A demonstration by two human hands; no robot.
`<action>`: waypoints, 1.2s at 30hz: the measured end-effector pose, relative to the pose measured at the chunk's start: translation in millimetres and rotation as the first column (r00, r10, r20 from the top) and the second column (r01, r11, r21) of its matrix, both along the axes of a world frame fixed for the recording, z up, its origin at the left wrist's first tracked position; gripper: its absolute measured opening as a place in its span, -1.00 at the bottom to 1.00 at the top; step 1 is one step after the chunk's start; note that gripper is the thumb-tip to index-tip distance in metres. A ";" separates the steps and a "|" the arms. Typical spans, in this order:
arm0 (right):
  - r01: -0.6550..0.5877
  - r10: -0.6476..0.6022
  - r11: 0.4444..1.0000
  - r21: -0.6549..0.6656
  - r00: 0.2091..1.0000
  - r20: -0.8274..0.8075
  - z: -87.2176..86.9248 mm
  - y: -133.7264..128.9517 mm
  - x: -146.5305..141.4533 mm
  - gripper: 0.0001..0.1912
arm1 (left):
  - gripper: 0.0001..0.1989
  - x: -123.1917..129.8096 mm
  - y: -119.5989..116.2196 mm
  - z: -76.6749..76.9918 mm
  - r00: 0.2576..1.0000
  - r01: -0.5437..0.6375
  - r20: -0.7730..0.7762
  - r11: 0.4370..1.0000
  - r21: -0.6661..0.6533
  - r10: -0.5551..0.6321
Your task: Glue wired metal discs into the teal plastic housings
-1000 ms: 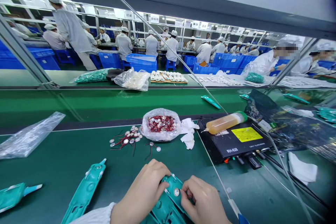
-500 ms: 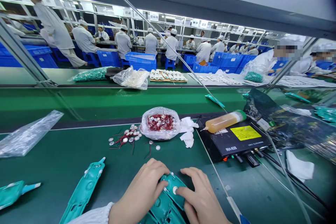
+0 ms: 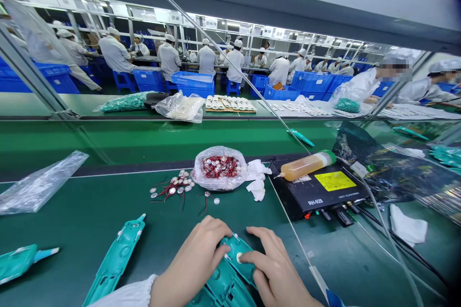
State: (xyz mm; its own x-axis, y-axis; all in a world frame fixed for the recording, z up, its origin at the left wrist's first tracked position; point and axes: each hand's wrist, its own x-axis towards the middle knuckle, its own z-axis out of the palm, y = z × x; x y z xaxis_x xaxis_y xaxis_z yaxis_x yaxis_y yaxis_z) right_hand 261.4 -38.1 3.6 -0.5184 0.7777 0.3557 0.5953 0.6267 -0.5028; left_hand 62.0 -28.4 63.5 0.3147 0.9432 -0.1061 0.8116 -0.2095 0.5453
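My left hand (image 3: 196, 260) is closed on the upper end of a teal plastic shell half (image 3: 248, 274), thumb and fingers at its edge. A small round disc (image 3: 239, 258), pale with a gold-coloured rim, lies inside this shell. My right hand (image 3: 279, 268) has its fingers apart, and one fingertip presses on the disc. More teal shell halves (image 3: 216, 285) lie just under the held one, partly covered by my hands. Left of my left hand, an opened teal shell (image 3: 117, 259) rests on the green bench with its inside up.
A plastic bag of red-wired discs (image 3: 220, 169) stands ahead, with loose discs (image 3: 176, 187) beside it. To the right sit a black RH-928 box (image 3: 306, 201), an amber syringe (image 3: 306, 167) and cables. Another teal shell (image 3: 18, 264) lies far left. Co-workers sit beyond the green belt (image 3: 144, 136).
My hands stay almost in place, the fingertip still on the disc. A teal piece on the belt has shifted slightly right. In the background, a walking person has moved left.
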 end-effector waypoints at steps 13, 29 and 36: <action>0.018 0.053 0.899 -0.437 0.987 0.149 25.5 0.5 -1.4 -0.45 | -0.76 -6.7 0.3 7.6 0.999 0.002 0.034 1.000 0.021 -0.003; 0.509 -0.438 0.837 -0.200 0.843 0.311 144.9 187.8 -48.4 -0.55 | -0.89 -42.5 67.0 -6.2 0.962 -0.111 -0.239 0.988 0.111 0.135; 0.651 -0.596 0.743 -0.153 0.748 0.291 105.9 249.6 -102.7 -0.65 | -0.84 -23.2 72.1 -10.3 0.906 0.004 -0.422 0.998 0.068 0.025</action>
